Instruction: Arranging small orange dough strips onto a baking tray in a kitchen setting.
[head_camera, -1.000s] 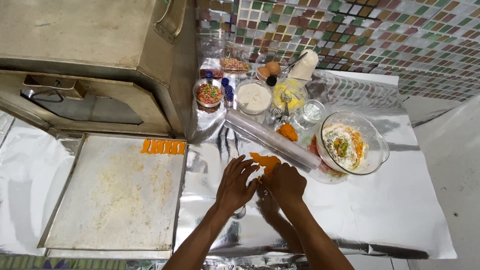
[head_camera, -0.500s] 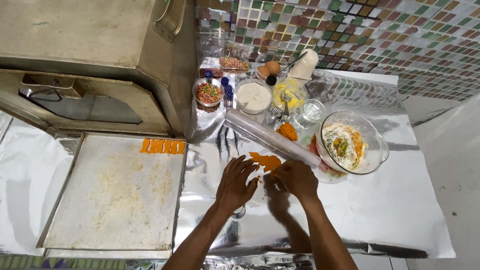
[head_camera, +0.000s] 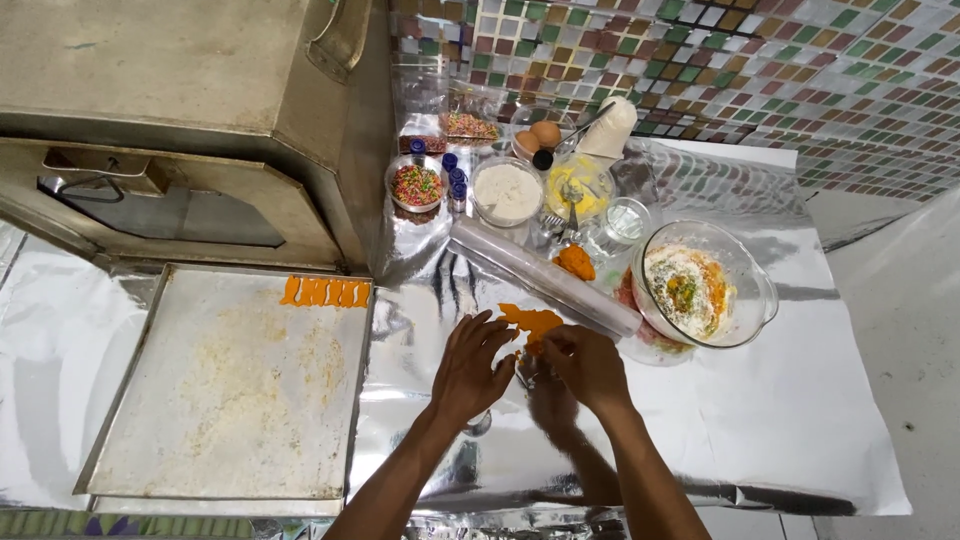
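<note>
**Orange dough worked on foil**

Flattened orange dough (head_camera: 530, 322) lies on the foil-covered table (head_camera: 800, 420), just below the rolling pin (head_camera: 545, 276). Right hand (head_camera: 590, 368) pinches its near edge with curled fingertips. Left hand (head_camera: 470, 368) rests beside it, fingers loosely spread, holding nothing. Floured baking tray (head_camera: 230, 400) at left carries orange strips (head_camera: 325, 292); glass bowl (head_camera: 710, 285) at right.
</note>
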